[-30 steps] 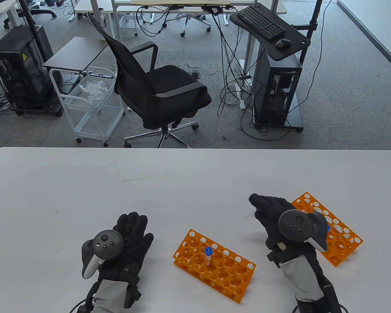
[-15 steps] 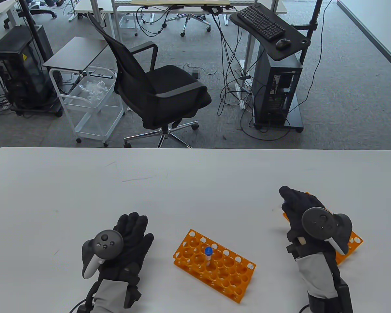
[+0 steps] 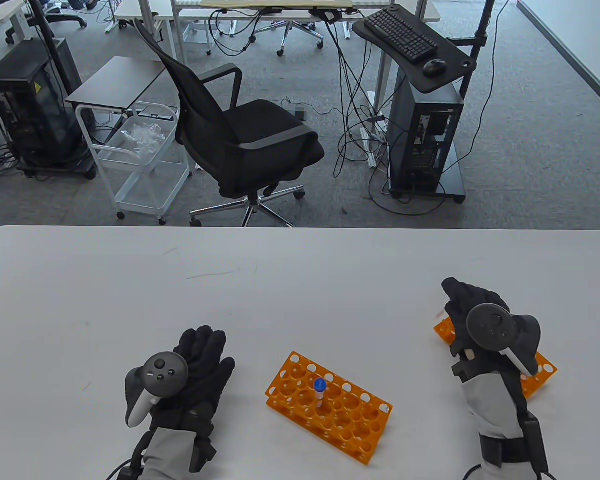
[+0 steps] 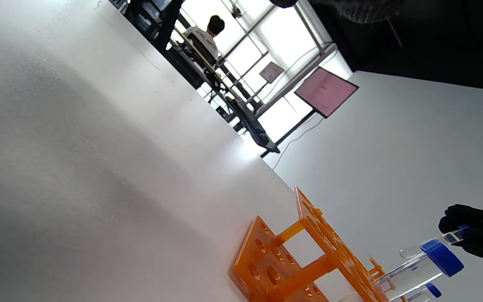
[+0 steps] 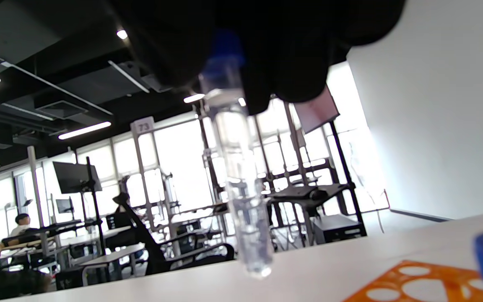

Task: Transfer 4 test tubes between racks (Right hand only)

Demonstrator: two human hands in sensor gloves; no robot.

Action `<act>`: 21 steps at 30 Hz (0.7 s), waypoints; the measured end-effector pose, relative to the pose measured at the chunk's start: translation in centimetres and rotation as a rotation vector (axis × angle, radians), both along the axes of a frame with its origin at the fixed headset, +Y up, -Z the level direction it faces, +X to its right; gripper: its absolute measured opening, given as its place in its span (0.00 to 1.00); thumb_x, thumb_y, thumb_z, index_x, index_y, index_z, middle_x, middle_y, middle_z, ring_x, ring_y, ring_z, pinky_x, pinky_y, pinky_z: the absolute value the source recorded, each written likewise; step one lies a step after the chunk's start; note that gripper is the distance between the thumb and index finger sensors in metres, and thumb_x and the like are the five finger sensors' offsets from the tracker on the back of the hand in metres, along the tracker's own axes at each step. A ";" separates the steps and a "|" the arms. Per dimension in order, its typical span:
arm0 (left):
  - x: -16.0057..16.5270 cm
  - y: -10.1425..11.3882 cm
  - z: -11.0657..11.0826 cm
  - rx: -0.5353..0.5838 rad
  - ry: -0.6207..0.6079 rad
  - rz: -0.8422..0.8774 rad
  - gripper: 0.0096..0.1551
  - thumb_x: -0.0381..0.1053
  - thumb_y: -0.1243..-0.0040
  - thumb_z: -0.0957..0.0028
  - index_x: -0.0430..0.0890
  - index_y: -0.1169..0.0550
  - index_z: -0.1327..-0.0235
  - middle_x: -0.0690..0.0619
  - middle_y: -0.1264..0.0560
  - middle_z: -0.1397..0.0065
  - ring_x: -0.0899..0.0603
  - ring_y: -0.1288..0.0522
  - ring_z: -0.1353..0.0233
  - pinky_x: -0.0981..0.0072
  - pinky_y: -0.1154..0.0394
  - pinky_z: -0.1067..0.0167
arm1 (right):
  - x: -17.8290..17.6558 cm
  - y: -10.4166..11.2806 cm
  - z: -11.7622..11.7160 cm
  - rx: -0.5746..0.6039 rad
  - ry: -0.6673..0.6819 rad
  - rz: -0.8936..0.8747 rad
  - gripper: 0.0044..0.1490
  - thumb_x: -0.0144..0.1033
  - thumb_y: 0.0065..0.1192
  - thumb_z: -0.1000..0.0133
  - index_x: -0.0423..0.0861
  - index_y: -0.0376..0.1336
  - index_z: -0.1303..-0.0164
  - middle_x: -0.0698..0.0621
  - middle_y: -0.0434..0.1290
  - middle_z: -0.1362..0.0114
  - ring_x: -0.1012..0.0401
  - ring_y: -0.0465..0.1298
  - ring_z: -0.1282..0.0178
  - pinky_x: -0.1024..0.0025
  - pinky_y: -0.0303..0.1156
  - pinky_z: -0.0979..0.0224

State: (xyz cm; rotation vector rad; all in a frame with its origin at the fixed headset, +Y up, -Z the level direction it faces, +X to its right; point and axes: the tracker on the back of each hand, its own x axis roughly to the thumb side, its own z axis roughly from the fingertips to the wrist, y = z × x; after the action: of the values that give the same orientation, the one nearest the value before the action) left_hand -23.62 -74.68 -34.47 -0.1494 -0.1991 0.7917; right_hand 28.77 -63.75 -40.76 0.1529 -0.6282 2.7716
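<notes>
right hand (image 3: pixel 480 320) grip: pinching clear tube (image 5: pixel 237 167) by blue cap, lower right of frame over right rack (image 3: pixel 542 372) | left hand (image 3: pixel 200 360) flat on desk (image 3: pixel 300 280) | tube light, slick, brittle: hold at cap | 1 tube (image 3: pixel 320 392) in center rack (image 3: pixel 330 405)

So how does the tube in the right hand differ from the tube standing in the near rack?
The held tube hangs clear of any hole, gripped by its cap in the right hand; the racked tube stands seated in the near rack, untouched. Both are clear with blue caps, roughly upright.
</notes>
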 end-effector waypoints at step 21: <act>0.0 0.0 -0.1 -0.003 -0.004 0.002 0.39 0.72 0.62 0.38 0.64 0.55 0.16 0.61 0.66 0.13 0.52 0.78 0.17 0.54 0.78 0.21 | 0.9 -2.1 -3.8 -0.107 -0.072 0.093 0.30 0.32 0.66 0.47 0.46 0.67 0.32 0.43 0.76 0.30 0.42 0.72 0.31 0.38 0.60 0.28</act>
State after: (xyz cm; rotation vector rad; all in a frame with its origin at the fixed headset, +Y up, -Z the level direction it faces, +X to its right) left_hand -23.65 -74.69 -34.54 -0.1533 -0.2020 0.7942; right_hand 29.65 -65.86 -44.58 0.0612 -0.5005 2.9033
